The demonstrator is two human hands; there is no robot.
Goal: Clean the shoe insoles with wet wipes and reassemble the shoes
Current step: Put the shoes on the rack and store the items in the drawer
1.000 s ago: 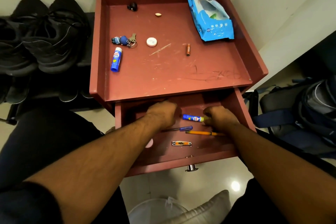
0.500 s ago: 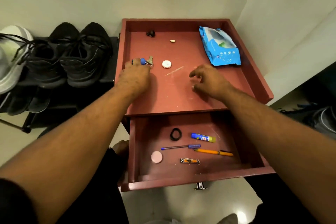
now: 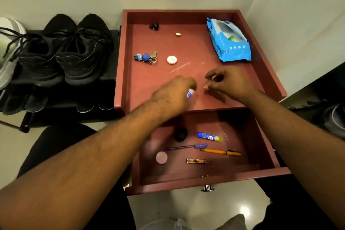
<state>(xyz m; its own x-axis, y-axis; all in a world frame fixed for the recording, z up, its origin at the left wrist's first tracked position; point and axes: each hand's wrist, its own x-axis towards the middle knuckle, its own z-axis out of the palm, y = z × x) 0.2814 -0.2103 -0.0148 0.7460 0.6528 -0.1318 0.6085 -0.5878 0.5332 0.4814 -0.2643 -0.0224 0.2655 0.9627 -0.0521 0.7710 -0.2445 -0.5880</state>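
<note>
A blue pack of wet wipes [image 3: 230, 46] lies at the back right of the red bedside table [image 3: 119, 73]. A pair of black shoes [image 3: 82, 56] stands on a dark rack left of the table; no insoles show. My left hand [image 3: 173, 95] hovers over the table's front edge and grips a small blue-and-white glue stick [image 3: 190, 93]. My right hand [image 3: 229, 84] is beside it with curled fingers, thumb and forefinger pinching what looks like a small brown stick, mostly hidden.
On the tabletop lie a blue keychain figure [image 3: 144, 57], a white round cap [image 3: 172, 60] and two tiny bits at the back. The open drawer [image 3: 205, 181] holds a glue stick, two pens, a nail clipper, a black ring and a pink disc. A bag [image 3: 334, 117] sits at the right.
Both hands left the drawer and reached onto the tabletop. My left hand picked up the blue-and-white glue stick and drew back to the front edge; the small brown stick no longer lies on the table.
</note>
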